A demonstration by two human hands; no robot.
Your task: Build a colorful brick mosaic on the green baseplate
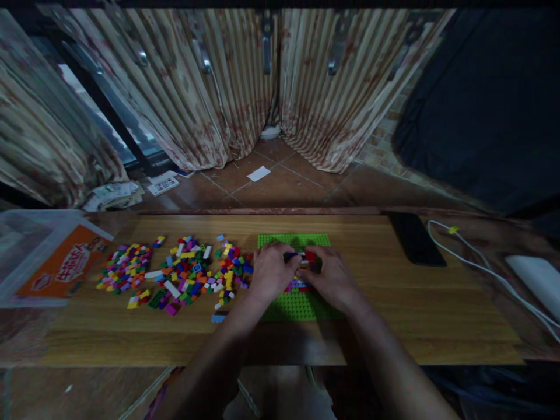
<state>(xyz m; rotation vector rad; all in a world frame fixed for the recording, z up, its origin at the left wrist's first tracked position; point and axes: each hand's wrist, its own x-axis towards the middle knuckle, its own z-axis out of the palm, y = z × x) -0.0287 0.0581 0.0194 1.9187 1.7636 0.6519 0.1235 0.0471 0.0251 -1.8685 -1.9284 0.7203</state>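
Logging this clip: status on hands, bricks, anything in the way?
Left hand and right hand at brick build on green baseplate. Loose bricks heaped left of baseplate. Build partly hidden by hands.

The left forearm (227, 341) enters from 7 o'clock and slants toward 1; the right forearm (385, 344) enters from 5 and leans toward 11. Just below centre, toward 6 o'clock, the left hand (272, 269) and right hand (331, 276) face each other, close together, backs upward, fingers bent. The left thumb (292, 265) points toward 2 o'clock, the right thumb (307, 275) toward 10.
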